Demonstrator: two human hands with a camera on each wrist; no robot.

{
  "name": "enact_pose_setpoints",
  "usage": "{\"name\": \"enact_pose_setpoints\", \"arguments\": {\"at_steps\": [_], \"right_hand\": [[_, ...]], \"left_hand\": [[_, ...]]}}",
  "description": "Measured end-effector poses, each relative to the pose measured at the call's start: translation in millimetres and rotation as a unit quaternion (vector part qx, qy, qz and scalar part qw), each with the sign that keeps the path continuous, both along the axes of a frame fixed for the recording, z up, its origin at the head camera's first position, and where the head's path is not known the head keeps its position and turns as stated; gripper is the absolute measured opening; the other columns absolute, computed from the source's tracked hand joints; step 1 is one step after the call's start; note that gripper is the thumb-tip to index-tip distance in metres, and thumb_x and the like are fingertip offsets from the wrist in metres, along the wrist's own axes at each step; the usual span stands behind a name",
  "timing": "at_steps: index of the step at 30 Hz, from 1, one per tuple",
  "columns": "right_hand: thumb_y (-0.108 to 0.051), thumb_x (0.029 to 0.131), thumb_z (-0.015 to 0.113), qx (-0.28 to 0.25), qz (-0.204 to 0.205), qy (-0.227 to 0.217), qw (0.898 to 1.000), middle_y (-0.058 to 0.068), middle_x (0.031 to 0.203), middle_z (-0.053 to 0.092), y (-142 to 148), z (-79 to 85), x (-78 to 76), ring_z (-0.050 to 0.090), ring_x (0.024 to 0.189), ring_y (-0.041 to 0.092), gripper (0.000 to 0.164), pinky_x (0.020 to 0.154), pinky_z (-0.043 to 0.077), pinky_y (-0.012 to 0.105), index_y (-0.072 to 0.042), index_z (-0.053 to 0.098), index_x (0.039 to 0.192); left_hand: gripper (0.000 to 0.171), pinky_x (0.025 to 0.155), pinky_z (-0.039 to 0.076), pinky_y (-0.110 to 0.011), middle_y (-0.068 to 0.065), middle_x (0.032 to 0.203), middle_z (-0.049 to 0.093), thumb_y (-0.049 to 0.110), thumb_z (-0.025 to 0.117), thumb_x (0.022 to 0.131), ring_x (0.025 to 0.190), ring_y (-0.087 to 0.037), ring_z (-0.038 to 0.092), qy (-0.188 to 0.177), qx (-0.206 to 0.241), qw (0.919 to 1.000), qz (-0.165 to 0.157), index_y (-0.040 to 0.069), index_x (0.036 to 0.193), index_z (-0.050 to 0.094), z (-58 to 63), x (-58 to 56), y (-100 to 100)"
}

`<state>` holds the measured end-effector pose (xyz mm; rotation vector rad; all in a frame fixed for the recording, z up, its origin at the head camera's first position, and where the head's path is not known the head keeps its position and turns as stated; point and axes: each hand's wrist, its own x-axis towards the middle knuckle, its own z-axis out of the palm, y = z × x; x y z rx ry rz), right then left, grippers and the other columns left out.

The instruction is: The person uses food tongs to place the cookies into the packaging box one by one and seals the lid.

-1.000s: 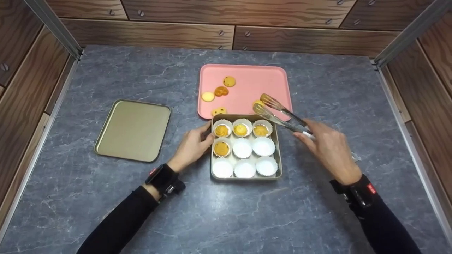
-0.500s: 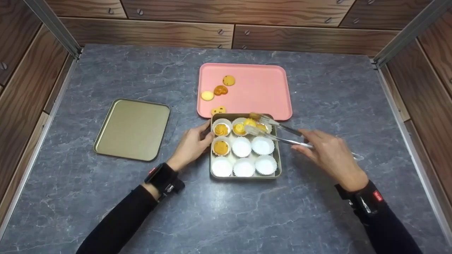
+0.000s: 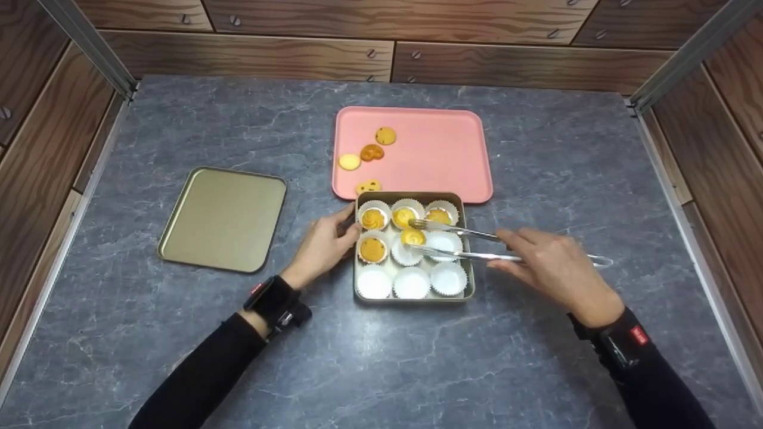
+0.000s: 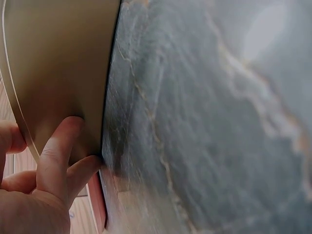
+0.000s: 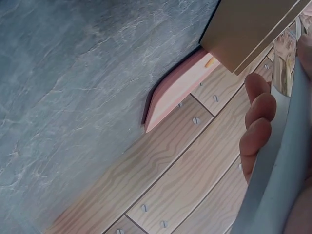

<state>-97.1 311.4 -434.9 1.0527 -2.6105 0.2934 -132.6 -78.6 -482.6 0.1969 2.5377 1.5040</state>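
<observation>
My right hand [image 3: 560,271] grips a pair of metal tongs [image 3: 471,255], whose ends hold a small yellow cookie [image 3: 412,237] over the middle paper cup of a square gold tin [image 3: 415,300]. White paper cups [image 3: 411,282] line the tin. Cookies sit in the three back cups, and a round brown cookie [image 3: 373,249] lies in the middle-left one. At the tin's left back corner my left hand [image 3: 322,244] holds the wall. In the left wrist view fingertips [image 4: 73,124] press the outer wall, with another digit at the rim.
Behind the tin lies a pink tray [image 3: 441,143] with several cookies, including a pretzel-shaped one [image 3: 372,152], toward its left side. A square gold lid [image 3: 223,220] lies on the grey marbled table [image 3: 369,369] at the left. Wood-patterned walls [image 3: 250,56] enclose the sides and back.
The tongs have picked the yellow cookie off the pink tray and carried it toward me and left, over the tin's middle cup. My left hand has stayed at the tin.
</observation>
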Motion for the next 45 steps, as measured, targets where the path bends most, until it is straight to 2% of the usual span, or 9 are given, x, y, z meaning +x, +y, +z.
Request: {"name": "enact_pose_setpoints", "arguments": {"at_steps": [5,11,20,27,31,39,45], "right_hand": [[-0.036,0.082,0.086,0.016,0.009,0.0,1.0,0.01,0.091,0.072,-4,1.5,1.5,0.067,0.065,0.023,0.056,0.054,0.058,0.035,-0.005,0.071,0.125],[-0.039,0.085,0.083,0.026,0.013,-0.003,1.0,0.015,0.098,0.073,-8,1.1,0.8,0.071,0.07,0.028,0.056,0.058,0.06,0.039,-0.005,0.07,0.127],[-0.04,0.086,0.082,0.03,0.014,-0.013,0.999,0.01,0.092,0.071,-11,-0.4,-0.6,0.067,0.066,0.023,0.057,0.055,0.058,0.037,-0.005,0.069,0.129],[-0.039,0.083,0.085,0.025,0.015,-0.015,0.999,0.009,0.089,0.07,-12,-1.8,-1.1,0.065,0.065,0.02,0.062,0.054,0.057,0.033,-0.005,0.067,0.132],[-0.037,0.082,0.086,-0.001,0.012,-0.016,1.0,0.008,0.089,0.07,-11,-1.4,-2.4,0.066,0.066,0.02,0.061,0.055,0.058,0.035,-0.004,0.068,0.131],[-0.028,0.084,0.086,-0.058,-0.035,0.019,0.998,0.018,0.096,0.074,-19,3.1,-14.9,0.069,0.069,0.027,0.058,0.056,0.059,0.039,0.0,0.067,0.13],[-0.032,0.087,0.084,-0.058,-0.082,0.001,0.995,0.017,0.087,0.072,-33,7.8,-39.7,0.066,0.063,0.028,0.054,0.05,0.055,0.042,0.002,0.067,0.126]], "left_hand": [[0.058,0.048,0.043,-0.022,0.001,0.062,0.052,0.02,0.063,0.102,0.052,-0.008,0.046,0.003,-0.002,1.0,-0.002,0.003,0.153,0.044,0.5,-0.3,0],[0.057,0.048,0.043,-0.023,0.002,0.061,0.053,0.019,0.063,0.102,0.051,-0.008,0.047,0.008,-0.007,0.9999,0.0,0.004,0.153,0.045,-0.9,-0.4,0],[0.055,0.048,0.04,-0.022,0.006,0.057,0.046,0.02,0.063,0.102,0.051,-0.007,0.044,0.03,-0.019,0.9994,0.0,0.001,0.151,0.047,-1.8,-0.8,1],[0.056,0.047,0.04,-0.022,0.005,0.058,0.048,0.02,0.062,0.102,0.051,-0.008,0.045,0.023,-0.013,0.9997,0.0,0.002,0.152,0.047,-0.8,-0.2,0],[0.055,0.047,0.04,-0.022,0.005,0.058,0.046,0.02,0.062,0.102,0.051,-0.008,0.043,0.025,-0.016,0.9996,0.001,0.002,0.152,0.047,-0.8,-0.1,0],[0.056,0.046,0.04,-0.022,0.004,0.058,0.046,0.019,0.063,0.102,0.051,-0.009,0.043,0.017,-0.007,0.9998,-0.003,0.003,0.153,0.045,-0.3,-0.4,0],[0.056,0.048,0.039,-0.022,0.005,0.06,0.044,0.018,0.062,0.102,0.052,-0.008,0.041,0.027,-0.003,0.9996,-0.006,-0.001,0.152,0.046,-0.8,-1.1,0]]}}
